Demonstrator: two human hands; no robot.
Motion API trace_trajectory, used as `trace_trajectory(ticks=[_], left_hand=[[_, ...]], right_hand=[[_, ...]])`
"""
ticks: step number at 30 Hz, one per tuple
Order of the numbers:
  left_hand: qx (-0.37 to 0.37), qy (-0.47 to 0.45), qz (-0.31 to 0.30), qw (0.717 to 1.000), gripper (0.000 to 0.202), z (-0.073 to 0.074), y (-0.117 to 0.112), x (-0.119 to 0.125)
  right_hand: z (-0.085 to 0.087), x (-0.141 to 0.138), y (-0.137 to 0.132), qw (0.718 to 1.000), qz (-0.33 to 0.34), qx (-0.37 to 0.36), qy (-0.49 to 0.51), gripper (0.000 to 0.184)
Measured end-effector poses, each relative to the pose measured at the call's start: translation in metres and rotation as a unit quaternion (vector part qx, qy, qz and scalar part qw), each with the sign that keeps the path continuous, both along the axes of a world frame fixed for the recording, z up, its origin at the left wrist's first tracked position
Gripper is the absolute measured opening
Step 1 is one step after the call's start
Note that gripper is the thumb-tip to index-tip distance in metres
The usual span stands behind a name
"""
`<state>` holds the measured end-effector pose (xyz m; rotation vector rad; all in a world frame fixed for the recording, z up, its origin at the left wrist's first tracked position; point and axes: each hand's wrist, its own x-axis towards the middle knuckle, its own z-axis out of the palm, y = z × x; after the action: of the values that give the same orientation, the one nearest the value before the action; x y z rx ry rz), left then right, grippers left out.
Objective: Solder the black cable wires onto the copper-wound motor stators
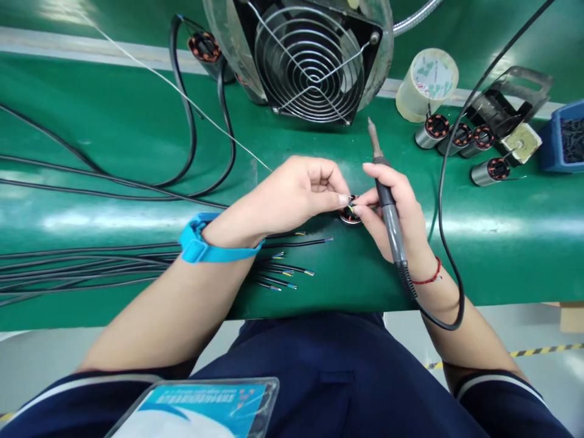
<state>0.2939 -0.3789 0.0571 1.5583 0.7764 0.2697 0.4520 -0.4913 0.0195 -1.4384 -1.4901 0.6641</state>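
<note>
A small motor stator [350, 218] with copper windings stands on the green bench, mostly covered by my fingers. Above it, my left hand [303, 191] is closed, thumb and forefinger pinching thin coloured wires [351, 208]. My right hand [407, 213] is wrapped round a soldering iron [392, 228], whose tip points up and away from the stator. Thumb and fingertip of that same hand also meet at the wires. One black cable runs behind my left wrist; its end is hidden. Beneath my left forearm lie several black cables [298, 243] with stripped, coloured ends.
A fan [314, 73] with a wire guard stands at the back. To its right are a tape roll [426, 85], several stators [456, 137], an iron stand [511, 100] with a sponge [522, 144], and a blue bin [563, 137]. The iron's cord loops over my right forearm.
</note>
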Motion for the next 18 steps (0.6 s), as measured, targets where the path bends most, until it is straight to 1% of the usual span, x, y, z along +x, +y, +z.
trace_trajectory(ticks=[5,8,11,15,18], left_hand=[[0.002,0.002,0.011,1.0,0.006,0.002,0.001,0.0],[0.011,-0.001,0.01,1.0,0.006,0.003,0.001,-0.001],[0.032,-0.001,-0.008,0.999,0.007,0.001,0.002,-0.002],[0.084,0.006,-0.047,0.995,0.007,-0.003,0.002,-0.003],[0.147,0.024,-0.024,0.989,0.004,-0.007,0.002,-0.004]], right_hand=[[-0.007,0.005,0.0,0.999,0.016,0.017,0.049,0.05],[-0.006,0.005,0.001,0.999,0.0,0.012,0.049,0.046],[-0.005,0.001,0.003,0.999,-0.013,0.0,0.053,0.043],[-0.009,0.0,0.004,0.998,-0.031,0.022,0.058,0.043],[-0.012,0.007,0.003,0.997,-0.04,0.069,0.018,0.046]])
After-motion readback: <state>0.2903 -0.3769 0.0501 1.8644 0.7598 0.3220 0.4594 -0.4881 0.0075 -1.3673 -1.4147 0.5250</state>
